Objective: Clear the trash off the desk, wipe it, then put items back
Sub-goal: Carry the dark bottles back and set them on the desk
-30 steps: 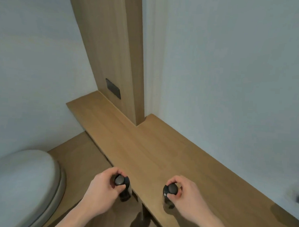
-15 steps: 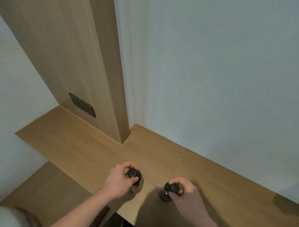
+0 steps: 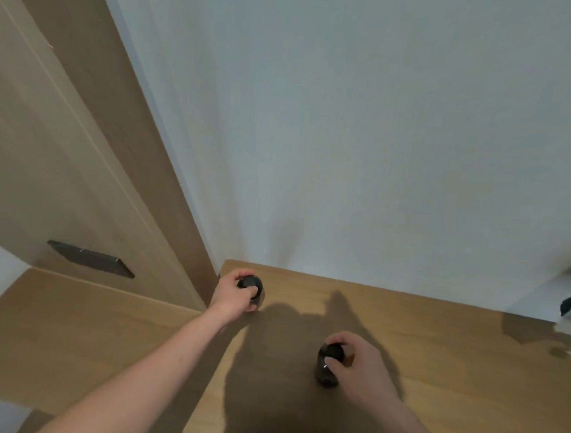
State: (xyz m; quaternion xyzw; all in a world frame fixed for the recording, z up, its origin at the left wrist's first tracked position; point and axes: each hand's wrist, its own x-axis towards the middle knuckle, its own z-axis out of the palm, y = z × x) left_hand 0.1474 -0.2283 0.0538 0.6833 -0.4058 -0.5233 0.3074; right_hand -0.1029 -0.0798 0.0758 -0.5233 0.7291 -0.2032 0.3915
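Left hand [image 3: 233, 296]: fingers curled around the black cap of a small dark bottle [image 3: 253, 292], which stands on the wooden counter [image 3: 434, 370] in the back corner, just beside the wooden panel [image 3: 84, 158] and near the white wall [image 3: 347, 121]. Right hand [image 3: 358, 360]: fingers pinch the cap of a second dark bottle [image 3: 328, 365], upright nearer the front edge, well apart from the first. A dark plate [image 3: 91, 258] sits low on the panel. Arm shadows cross the counter between the bottles.
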